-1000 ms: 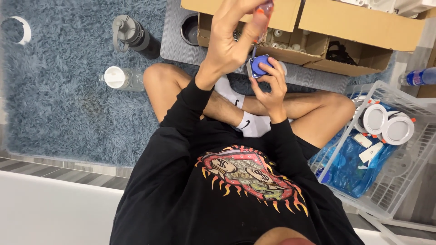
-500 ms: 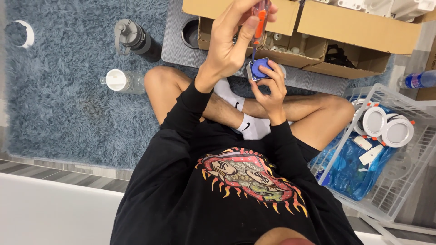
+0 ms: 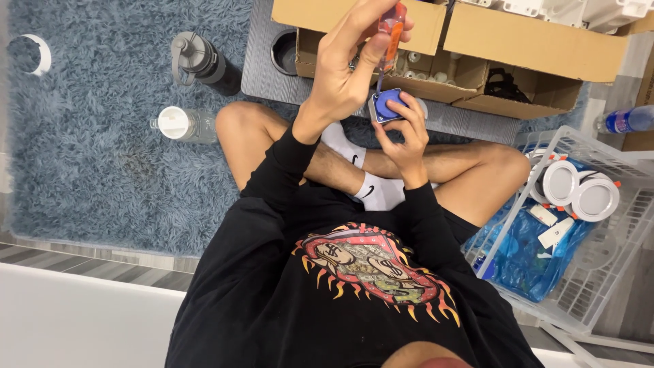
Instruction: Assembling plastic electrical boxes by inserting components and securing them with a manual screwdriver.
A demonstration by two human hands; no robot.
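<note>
I sit cross-legged on a rug. My left hand [image 3: 344, 65] is raised and grips an orange-handled screwdriver [image 3: 392, 31], held nearly upright with its thin shaft pointing down. The tip meets a small round blue part on a pale housing [image 3: 387, 107]. My right hand [image 3: 403, 136] holds that part from below and the side, just above my crossed shins. Both forearms are in black sleeves.
Open cardboard boxes [image 3: 518, 41] with small parts stand ahead on a grey mat [image 3: 262, 75]. A dark bottle [image 3: 204, 61] and a clear bottle [image 3: 180, 124] lie on the blue shaggy rug [image 3: 95, 136]. A white wire basket [image 3: 599, 266] at right holds round white fixtures and blue bags.
My left hand has tilted the screwdriver from a slant to nearly upright and brought its tip down onto the blue part. My right hand has stayed put.
</note>
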